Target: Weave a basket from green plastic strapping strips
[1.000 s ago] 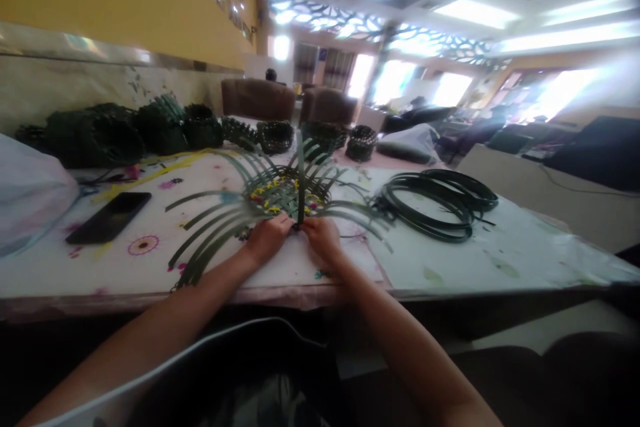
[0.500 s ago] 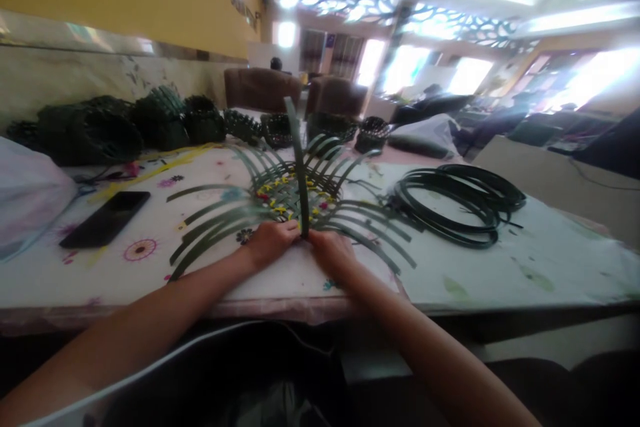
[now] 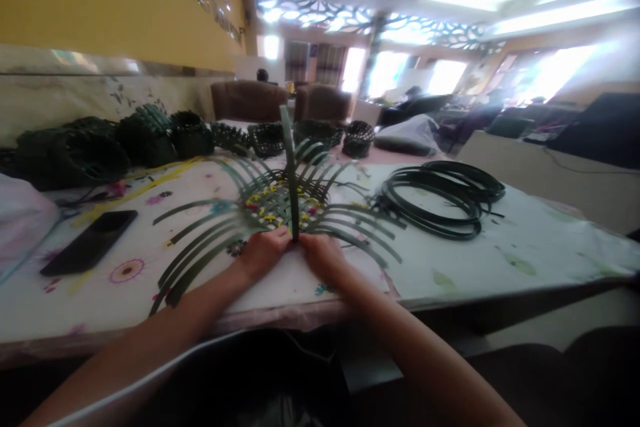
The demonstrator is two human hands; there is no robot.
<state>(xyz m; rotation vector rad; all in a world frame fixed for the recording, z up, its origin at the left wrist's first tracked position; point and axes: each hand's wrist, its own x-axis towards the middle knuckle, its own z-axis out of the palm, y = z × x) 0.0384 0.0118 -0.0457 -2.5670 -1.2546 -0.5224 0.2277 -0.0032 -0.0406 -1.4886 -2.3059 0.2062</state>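
Note:
A woven piece (image 3: 273, 203) of dark green strips, with yellow and red bits around its middle, lies on the table. Its loose strip ends fan out to both sides and to the back. One green strip (image 3: 291, 173) stands upright at the near edge. My left hand (image 3: 267, 250) is closed on the woven piece's near edge, just left of that strip's foot. On the strip's right side, my right hand (image 3: 320, 253) pinches the same edge. The fingertips of both hands nearly meet, and what lies under them is hidden.
Coils of green strip (image 3: 435, 203) lie to the right on the covered table (image 3: 500, 260). A black phone (image 3: 90, 242) is at the left, near a pale plastic bag (image 3: 23, 217). Several dark woven baskets (image 3: 93, 153) line the back, and another plastic bag (image 3: 410, 133) sits behind the coils.
The view has shifted, so the table's contents appear slightly further left. Both hands stay at the foot of the upright strip.

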